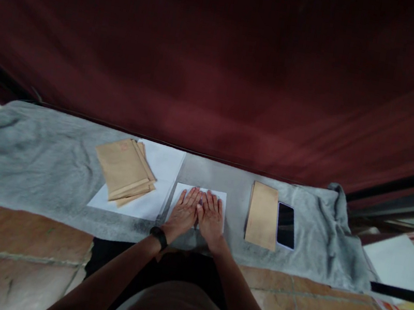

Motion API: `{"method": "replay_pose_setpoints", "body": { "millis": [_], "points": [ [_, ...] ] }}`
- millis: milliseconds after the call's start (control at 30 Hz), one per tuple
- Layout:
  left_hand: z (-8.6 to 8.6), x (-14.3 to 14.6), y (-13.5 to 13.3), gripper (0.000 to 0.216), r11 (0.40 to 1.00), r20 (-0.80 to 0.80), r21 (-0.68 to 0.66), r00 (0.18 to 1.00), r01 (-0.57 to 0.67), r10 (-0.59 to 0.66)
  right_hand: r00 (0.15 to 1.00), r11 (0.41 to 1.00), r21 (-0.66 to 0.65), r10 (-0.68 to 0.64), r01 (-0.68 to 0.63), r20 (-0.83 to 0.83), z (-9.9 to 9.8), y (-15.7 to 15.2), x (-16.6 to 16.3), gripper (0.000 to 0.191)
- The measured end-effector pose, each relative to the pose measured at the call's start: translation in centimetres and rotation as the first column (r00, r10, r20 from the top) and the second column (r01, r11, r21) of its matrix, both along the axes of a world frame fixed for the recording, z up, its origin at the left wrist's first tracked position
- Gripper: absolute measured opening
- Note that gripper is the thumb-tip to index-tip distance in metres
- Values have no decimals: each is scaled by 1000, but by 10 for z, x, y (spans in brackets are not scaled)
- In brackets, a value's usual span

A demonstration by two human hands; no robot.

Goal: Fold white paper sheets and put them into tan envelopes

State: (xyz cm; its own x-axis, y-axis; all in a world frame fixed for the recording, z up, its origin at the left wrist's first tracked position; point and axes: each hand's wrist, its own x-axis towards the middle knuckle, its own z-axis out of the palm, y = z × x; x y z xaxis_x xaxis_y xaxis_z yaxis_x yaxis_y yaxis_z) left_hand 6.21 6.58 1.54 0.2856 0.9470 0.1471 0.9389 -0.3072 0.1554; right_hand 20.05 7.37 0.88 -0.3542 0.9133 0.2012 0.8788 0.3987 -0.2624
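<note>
My left hand (185, 209) and my right hand (211, 216) lie flat, side by side, on a small white sheet of paper (179, 192). Both have their fingers stretched out and pointing away from me, and they grip nothing. Much of the paper is hidden beneath them. A dark band circles my left wrist. To the left, a loose pile of brown envelopes (122, 165) rests on larger white sheets (165, 169). On the right is a neater stack of brown envelopes (263, 214), apart from my right hand.
A phone (286, 225) with a dark screen lies beside the right-hand stack. Grey cloth (52, 162) covers the narrow surface. A dark red fabric wall (216, 99) rises behind it. Brown floor tiles (21, 235) show in front, and a white sheet (402, 262) lies at far right.
</note>
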Motion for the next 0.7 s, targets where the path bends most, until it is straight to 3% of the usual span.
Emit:
{"method": "replay_pose_setpoints", "body": {
  "millis": [700],
  "points": [
    [-11, -23, 5, 62, 975, 51, 65, 977, -212, 209, 983, 981, 64, -184, 183, 10, -6, 5, 9, 54]
  ]
}}
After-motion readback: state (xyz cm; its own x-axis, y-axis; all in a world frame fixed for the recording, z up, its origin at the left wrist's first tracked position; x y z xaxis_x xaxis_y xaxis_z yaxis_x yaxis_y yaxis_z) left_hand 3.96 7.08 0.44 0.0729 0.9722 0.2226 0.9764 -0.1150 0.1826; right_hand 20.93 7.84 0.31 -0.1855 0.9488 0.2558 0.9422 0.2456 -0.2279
